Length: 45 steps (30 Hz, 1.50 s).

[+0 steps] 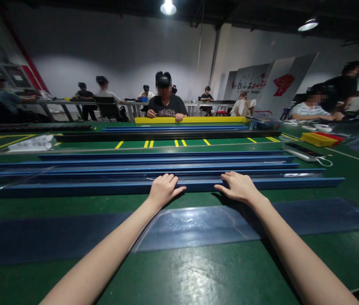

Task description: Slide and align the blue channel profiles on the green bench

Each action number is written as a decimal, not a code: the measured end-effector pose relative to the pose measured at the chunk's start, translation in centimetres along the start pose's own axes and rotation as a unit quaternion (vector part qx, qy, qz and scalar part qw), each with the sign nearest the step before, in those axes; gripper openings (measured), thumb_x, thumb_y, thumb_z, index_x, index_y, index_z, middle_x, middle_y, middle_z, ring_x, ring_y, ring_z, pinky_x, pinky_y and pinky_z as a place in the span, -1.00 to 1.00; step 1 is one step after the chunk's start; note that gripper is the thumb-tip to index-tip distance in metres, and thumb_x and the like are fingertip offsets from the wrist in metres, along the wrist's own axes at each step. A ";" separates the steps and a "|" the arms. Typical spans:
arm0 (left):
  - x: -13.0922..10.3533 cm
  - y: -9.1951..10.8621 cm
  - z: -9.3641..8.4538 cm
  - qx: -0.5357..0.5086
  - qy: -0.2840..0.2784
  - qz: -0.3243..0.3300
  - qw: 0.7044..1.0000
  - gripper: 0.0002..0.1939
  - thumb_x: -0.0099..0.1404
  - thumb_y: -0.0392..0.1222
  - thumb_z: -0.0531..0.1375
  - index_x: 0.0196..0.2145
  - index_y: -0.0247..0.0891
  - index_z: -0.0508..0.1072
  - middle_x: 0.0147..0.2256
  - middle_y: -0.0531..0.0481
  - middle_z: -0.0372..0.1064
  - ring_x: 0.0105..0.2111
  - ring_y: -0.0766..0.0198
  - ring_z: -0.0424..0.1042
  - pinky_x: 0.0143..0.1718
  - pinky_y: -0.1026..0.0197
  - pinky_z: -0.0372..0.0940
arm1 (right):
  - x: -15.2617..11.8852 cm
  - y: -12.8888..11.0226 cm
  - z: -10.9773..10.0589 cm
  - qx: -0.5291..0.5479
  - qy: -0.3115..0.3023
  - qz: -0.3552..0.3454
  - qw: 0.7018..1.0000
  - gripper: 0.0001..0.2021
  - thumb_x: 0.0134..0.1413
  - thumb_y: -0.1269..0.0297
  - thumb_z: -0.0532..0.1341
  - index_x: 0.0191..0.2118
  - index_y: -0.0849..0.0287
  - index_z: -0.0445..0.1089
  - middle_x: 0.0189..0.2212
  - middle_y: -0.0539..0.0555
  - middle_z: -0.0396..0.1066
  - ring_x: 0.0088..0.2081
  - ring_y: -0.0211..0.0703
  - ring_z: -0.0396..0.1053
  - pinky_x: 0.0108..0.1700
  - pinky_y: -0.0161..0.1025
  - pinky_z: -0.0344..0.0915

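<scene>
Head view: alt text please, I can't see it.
Left hand and right hand rest on the nearest long blue channel on a green table. A flat bluish strip lies closer to the wearer; a person is opposite, behind a yellow bar.

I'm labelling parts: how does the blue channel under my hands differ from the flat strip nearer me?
The blue channel has raised edges; the flat strip lies level on the green table. The left hand and right hand touch the channel; neither touches the strip. The strip shows glare and pale streaks; the channel's near side looks plain blue. Both are long, bluish and stretch sideways.
</scene>
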State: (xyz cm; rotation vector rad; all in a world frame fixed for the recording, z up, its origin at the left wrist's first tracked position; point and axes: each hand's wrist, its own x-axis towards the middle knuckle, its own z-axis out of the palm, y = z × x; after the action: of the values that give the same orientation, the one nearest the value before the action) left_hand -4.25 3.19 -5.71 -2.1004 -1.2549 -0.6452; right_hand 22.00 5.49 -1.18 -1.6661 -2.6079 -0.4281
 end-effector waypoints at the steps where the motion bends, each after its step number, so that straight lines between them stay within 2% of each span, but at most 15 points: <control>1: 0.0 0.0 0.0 0.001 0.001 0.001 1.000 -0.57 0.24 0.12 -0.07 -0.53 -0.27 0.30 -0.53 0.00 0.28 -0.48 0.29 0.24 -0.49 0.24 0.01 | 0.0 -0.3 0.1 -0.005 0.005 -0.003 1.000 -0.55 0.06 -0.08 -0.11 -0.30 0.17 0.32 -0.28 0.15 0.39 -0.23 -0.08 0.32 -0.38 -0.29 0.09; 8: 0.0 0.0 -0.1 0.003 0.003 0.000 1.000 -0.58 0.23 0.12 -0.05 -0.52 -0.27 0.31 -0.53 0.00 0.28 -0.49 0.29 0.24 -0.48 0.24 0.02 | 0.5 -3.0 1.2 0.000 0.087 -0.062 0.994 -0.62 0.13 0.01 -0.12 -0.31 0.19 0.28 -0.34 0.12 0.37 -0.28 -0.15 0.30 -0.36 -0.31 0.07; 11: 0.0 0.0 -0.1 0.002 -0.002 -0.002 1.000 -0.58 0.23 0.12 -0.05 -0.52 -0.27 0.32 -0.53 0.00 0.28 -0.48 0.29 0.25 -0.48 0.25 0.02 | 0.6 -3.7 1.3 0.009 0.105 -0.055 0.993 -0.66 0.14 0.05 -0.08 -0.35 0.18 0.27 -0.36 0.10 0.37 -0.29 -0.17 0.29 -0.39 -0.33 0.04; 23: 0.1 0.1 -0.4 -0.007 -0.017 -0.005 1.000 -0.61 0.24 0.10 -0.05 -0.47 -0.27 0.32 -0.49 -0.02 0.30 -0.45 0.27 0.25 -0.46 0.24 0.02 | 0.6 -3.5 -0.2 0.022 0.043 -0.002 0.999 -0.70 0.10 0.07 -0.03 -0.36 0.17 0.31 -0.34 0.09 0.39 -0.29 -0.17 0.32 -0.47 -0.33 -0.03; 34: 0.1 -0.1 -0.2 -0.009 -0.014 -0.002 1.000 -0.59 0.25 0.11 -0.07 -0.46 -0.28 0.32 -0.49 -0.02 0.31 -0.46 0.28 0.25 -0.44 0.23 0.00 | -0.1 0.4 -0.5 0.030 -0.014 0.063 0.997 -0.72 0.02 0.05 0.02 -0.44 0.12 0.33 -0.38 0.05 0.42 -0.32 -0.15 0.35 -0.49 -0.34 -0.02; 38: 0.1 0.0 -0.2 -0.006 -0.022 -0.005 1.000 -0.59 0.24 0.11 -0.07 -0.45 -0.27 0.33 -0.48 -0.02 0.32 -0.46 0.27 0.25 -0.44 0.23 -0.01 | -0.2 0.2 -0.6 0.005 -0.015 0.045 0.999 -0.72 0.03 0.07 0.01 -0.39 0.14 0.34 -0.34 0.09 0.42 -0.31 -0.12 0.36 -0.43 -0.31 0.05; 41: 0.1 0.0 -0.3 -0.006 -0.025 -0.006 1.000 -0.60 0.24 0.11 -0.06 -0.46 -0.27 0.33 -0.48 -0.02 0.32 -0.45 0.27 0.25 -0.44 0.23 -0.01 | -0.1 -0.2 -0.5 -0.013 -0.018 0.025 0.999 -0.73 0.05 0.15 -0.01 -0.30 0.17 0.33 -0.27 0.14 0.40 -0.23 -0.10 0.33 -0.31 -0.26 0.10; 45: 0.1 0.0 -0.3 -0.003 -0.026 -0.005 1.000 -0.60 0.25 0.11 -0.07 -0.46 -0.26 0.33 -0.48 -0.02 0.32 -0.46 0.27 0.25 -0.44 0.22 -0.01 | -0.1 -0.9 -0.2 -0.016 -0.013 0.007 1.000 -0.70 0.09 0.14 -0.03 -0.23 0.20 0.32 -0.22 0.18 0.38 -0.16 -0.07 0.29 -0.21 -0.21 0.09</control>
State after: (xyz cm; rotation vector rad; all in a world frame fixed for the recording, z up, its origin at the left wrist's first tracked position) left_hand -4.23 3.08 -5.44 -2.1299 -1.2943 -0.6026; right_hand 21.22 5.03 -1.20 -1.7084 -2.6200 -0.4526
